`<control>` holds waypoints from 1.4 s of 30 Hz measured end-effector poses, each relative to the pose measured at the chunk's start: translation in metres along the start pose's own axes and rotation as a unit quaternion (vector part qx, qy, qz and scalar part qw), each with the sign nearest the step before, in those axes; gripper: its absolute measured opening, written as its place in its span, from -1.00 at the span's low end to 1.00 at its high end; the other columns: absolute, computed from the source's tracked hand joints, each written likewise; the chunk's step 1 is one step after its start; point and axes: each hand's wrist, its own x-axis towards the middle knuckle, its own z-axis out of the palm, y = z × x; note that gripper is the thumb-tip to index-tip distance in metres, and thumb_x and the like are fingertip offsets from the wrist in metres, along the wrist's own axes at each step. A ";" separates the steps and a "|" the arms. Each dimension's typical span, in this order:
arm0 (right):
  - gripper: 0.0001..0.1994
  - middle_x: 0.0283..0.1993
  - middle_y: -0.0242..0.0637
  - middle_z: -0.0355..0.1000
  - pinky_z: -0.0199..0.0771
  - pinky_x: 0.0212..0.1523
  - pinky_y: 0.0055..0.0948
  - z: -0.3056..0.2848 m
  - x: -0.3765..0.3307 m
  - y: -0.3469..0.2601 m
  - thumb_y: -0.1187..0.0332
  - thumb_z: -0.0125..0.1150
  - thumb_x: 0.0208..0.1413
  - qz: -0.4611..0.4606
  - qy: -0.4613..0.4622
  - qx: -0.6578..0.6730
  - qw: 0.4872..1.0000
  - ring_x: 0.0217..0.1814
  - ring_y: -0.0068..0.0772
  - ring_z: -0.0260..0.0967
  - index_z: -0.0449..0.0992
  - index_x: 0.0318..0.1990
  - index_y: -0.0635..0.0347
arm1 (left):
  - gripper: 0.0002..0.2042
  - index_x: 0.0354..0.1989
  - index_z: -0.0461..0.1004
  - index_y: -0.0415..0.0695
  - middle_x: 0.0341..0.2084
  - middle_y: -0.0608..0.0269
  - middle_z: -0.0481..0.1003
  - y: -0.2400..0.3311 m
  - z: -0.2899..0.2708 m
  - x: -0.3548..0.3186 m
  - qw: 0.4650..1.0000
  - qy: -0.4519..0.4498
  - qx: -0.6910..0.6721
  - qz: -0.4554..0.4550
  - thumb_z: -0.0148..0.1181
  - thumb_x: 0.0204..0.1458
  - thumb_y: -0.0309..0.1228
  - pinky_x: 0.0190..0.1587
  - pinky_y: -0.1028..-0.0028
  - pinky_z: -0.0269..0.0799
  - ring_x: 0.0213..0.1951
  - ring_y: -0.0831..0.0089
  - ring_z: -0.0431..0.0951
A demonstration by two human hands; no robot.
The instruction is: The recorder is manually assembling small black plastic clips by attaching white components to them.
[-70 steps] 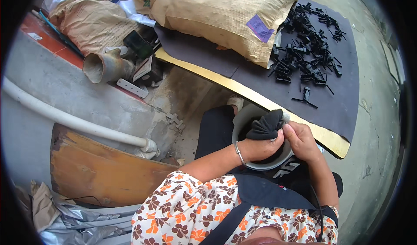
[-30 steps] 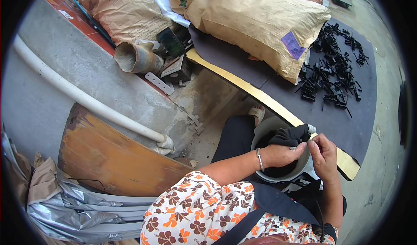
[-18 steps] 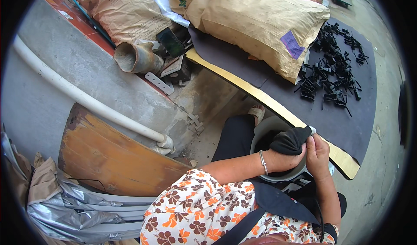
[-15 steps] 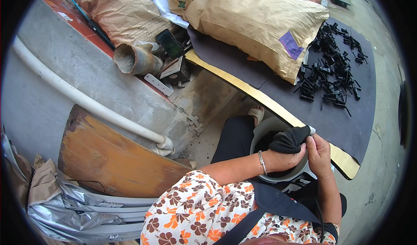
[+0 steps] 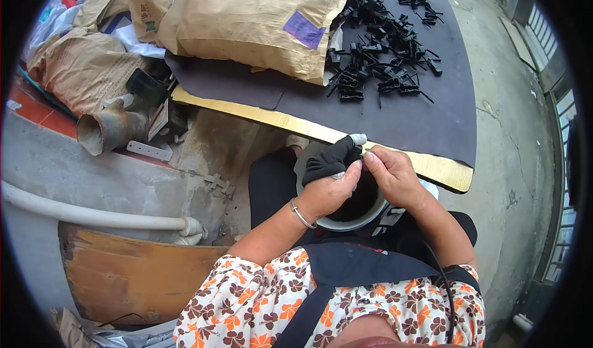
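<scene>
My left hand [image 5: 327, 187] is closed, its fingers covered by a black cloth, perhaps a glove [image 5: 330, 163], with a whitish wrapped tip. The bare thumb presses toward those fingers. Opposite it, my right hand [image 5: 392, 172] is bare, thumb and forefinger pinched together. A small dark bit shows between the two hands, too small to name. Both hands are over a grey bucket [image 5: 344, 226] between my knees, its inside dark. Just beyond lies the table's yellow front edge [image 5: 426, 161]. Farther back on the dark tabletop are several small black plastic parts with thin stems [image 5: 386, 51].
A large brown paper sack [image 5: 247, 27] lies on the table, its open end toward the black parts. At left are a rusty pipe piece [image 5: 108, 129], a crumpled paper bag [image 5: 86, 70], a white pipe [image 5: 92, 215] and a brown wooden board [image 5: 123, 274].
The view has swung right, so the scene sits farther left. My hands have come slightly apart at the fingertips, and the left hand has turned so its bare thumb shows more.
</scene>
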 end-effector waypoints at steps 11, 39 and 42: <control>-0.74 -0.61 -0.36 0.16 0.18 -0.50 -0.50 -0.002 -0.003 -0.004 0.34 -0.05 0.21 0.031 -0.019 -0.035 0.999 -0.52 -0.58 0.03 0.32 -0.48 0.32 | -0.66 -0.01 0.34 -0.28 -0.33 0.11 0.49 -0.012 0.006 0.001 0.986 0.027 0.123 0.106 0.06 -0.01 -0.51 -0.20 0.44 0.35 -0.31 0.33 0.47; -0.92 -0.63 -0.39 0.27 0.15 -0.56 -0.58 -0.011 -0.002 -0.001 0.52 0.20 -0.05 -0.069 -0.018 -0.054 0.996 -0.60 -0.61 0.16 0.42 -0.46 0.31 | -0.63 0.11 0.18 -0.17 -0.45 0.34 0.35 -0.024 -0.016 0.000 0.983 -0.140 -0.027 -0.117 -0.06 0.12 -0.39 -0.35 0.52 0.34 -0.47 0.60 0.32; -0.84 -0.65 -0.45 0.21 0.10 -0.57 -0.61 -0.014 -0.005 0.008 0.47 0.21 -0.03 -0.022 -0.040 -0.003 0.999 -0.60 -0.64 0.09 0.36 -0.54 0.28 | -0.64 0.02 0.22 -0.27 -0.34 0.21 0.38 -0.013 -0.012 -0.007 0.976 -0.188 -0.063 -0.090 -0.04 0.09 -0.36 -0.12 0.43 0.33 -0.25 0.47 0.36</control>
